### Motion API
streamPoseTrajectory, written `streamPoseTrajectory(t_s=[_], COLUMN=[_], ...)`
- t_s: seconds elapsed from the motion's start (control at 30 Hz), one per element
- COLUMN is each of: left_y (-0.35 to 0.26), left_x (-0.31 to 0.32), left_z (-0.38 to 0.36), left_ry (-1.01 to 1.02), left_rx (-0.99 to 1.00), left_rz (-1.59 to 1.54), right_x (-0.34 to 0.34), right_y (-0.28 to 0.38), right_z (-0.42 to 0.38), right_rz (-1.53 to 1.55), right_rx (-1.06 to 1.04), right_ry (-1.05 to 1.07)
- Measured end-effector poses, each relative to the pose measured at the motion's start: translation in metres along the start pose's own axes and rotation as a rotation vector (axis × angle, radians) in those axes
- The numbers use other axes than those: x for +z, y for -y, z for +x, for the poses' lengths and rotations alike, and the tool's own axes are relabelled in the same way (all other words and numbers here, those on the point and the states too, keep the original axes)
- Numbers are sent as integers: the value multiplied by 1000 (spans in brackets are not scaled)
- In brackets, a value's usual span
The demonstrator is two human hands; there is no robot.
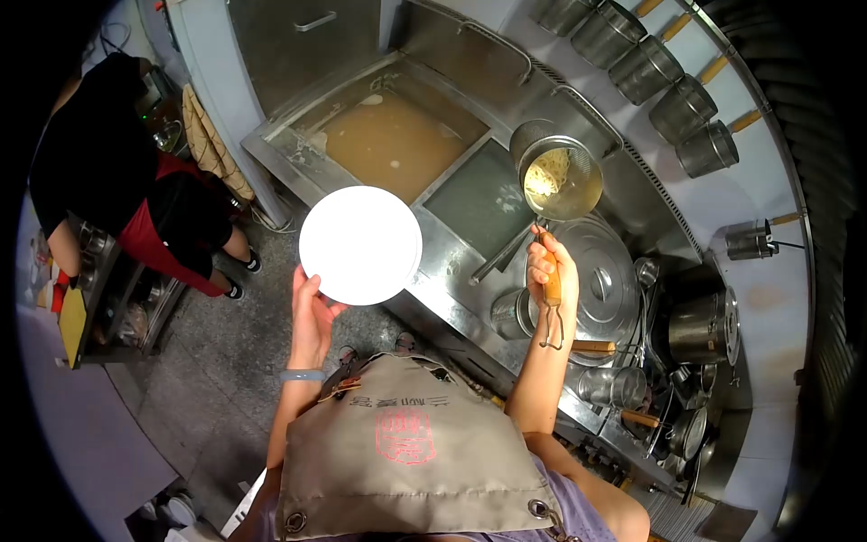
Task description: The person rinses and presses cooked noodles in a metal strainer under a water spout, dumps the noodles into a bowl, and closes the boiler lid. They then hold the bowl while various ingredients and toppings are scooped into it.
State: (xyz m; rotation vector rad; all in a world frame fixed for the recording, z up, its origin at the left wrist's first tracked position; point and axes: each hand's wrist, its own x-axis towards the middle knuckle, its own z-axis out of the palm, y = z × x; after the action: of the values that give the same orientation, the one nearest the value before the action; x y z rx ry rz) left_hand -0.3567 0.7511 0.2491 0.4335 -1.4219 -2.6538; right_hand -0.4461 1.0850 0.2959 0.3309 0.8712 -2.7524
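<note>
My left hand (313,312) grips the near left edge of a round white bowl (361,244), thumb at the rim and fingers tucked below. The bowl overlaps the front corner of the cooker in this view. My right hand (553,268) is wrapped round the wooden handle of a deep noodle strainer (578,181), whose hooked wire end points back toward my forearm. Pale noodles (548,172) lie inside the strainer basket, which is tilted above the steel counter beside a covered square well (479,199).
Cloudy brownish liquid fills the boiling tank (388,144). More strainers (646,70) hang along the right wall. A large round lid (605,280), a metal cup (513,314) and pots (700,330) crowd the right side. At left, a person in black (99,154) stands by a shelf.
</note>
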Motion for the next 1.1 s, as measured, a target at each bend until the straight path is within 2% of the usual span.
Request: streamPoseTrajectory(t_s=[1.1], left_y=[3], left_x=[8], left_z=[-4], left_ry=[8], left_rx=[-21], left_rz=[11], right_x=[-3], right_y=[-3], right_z=[-2], right_rz=[6], right_rx=[-20], right_ry=[19])
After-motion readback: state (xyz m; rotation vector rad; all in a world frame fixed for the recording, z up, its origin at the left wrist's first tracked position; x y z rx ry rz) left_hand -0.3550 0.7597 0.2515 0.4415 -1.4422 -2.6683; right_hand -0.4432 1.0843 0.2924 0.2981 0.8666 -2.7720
